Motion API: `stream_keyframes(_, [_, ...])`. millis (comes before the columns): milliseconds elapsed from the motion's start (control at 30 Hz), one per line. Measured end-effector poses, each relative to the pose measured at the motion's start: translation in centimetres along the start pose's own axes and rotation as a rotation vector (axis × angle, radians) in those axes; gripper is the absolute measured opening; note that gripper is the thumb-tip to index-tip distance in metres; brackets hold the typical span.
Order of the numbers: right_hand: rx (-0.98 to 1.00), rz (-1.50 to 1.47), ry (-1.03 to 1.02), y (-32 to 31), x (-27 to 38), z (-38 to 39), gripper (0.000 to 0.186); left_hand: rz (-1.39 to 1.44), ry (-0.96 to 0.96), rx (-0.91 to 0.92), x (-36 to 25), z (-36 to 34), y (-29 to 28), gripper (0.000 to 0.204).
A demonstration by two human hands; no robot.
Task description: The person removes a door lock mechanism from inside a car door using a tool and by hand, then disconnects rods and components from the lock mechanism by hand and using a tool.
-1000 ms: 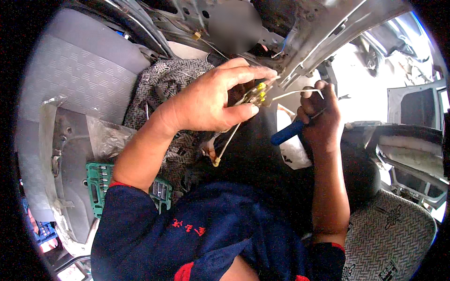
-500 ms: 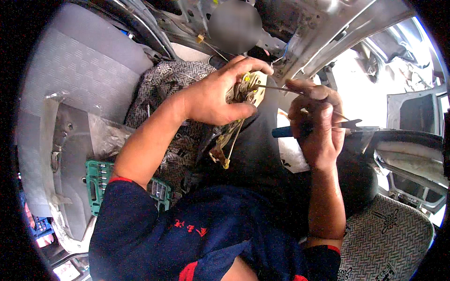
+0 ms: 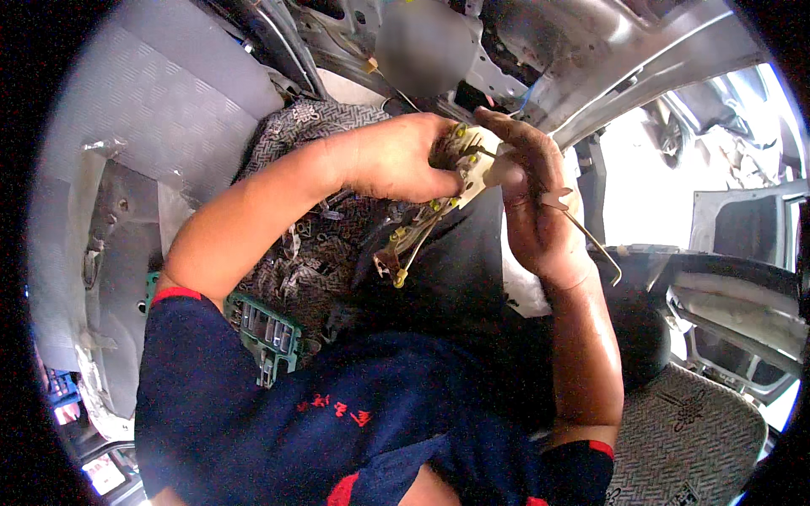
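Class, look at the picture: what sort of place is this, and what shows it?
Probably a vehicle's interior during repair work: there is a patterned seat, bare metal bodywork and a green tool case.

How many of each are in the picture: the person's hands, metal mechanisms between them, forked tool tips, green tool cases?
Hands: 2 (left hand, right hand)
Metal mechanism: 1
Forked tool tip: 1
Green tool case, partly hidden: 1
Total: 5
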State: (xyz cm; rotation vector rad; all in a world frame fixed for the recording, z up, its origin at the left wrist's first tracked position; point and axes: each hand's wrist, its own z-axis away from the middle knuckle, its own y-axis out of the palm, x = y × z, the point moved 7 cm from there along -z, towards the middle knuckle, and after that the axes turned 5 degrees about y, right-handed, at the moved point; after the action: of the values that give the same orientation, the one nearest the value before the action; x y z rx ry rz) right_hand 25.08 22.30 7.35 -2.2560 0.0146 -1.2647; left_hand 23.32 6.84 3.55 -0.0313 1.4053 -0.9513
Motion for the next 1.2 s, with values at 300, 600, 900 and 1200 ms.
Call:
stream_keyframes(300, [0.278,0.290,-0.173,0.6,0.3,-2.3,0.067,0.057,0.302,0.057,-0.3,-1.0,0.1,0.034])
stream_keyframes(600, [0.296,0.243,-0.142,0.3,0.4,-2.5,0.049,-0.061,0.388,0.147,-0.6,-1.2,0.5,0.030])
stream_keyframes(900, [0.255,0.376,-0.120,-0.2,0.3,-1.8,0.062,-0.050,0.286,0.190,0.2,-1.7,-0.3,0.048])
stream_keyframes(1200, [0.044,0.488,-0.037,-2.8,0.7,0.0,0.050,-0.035,0.199,0.196,0.6,-2.1,-2.3,0.038])
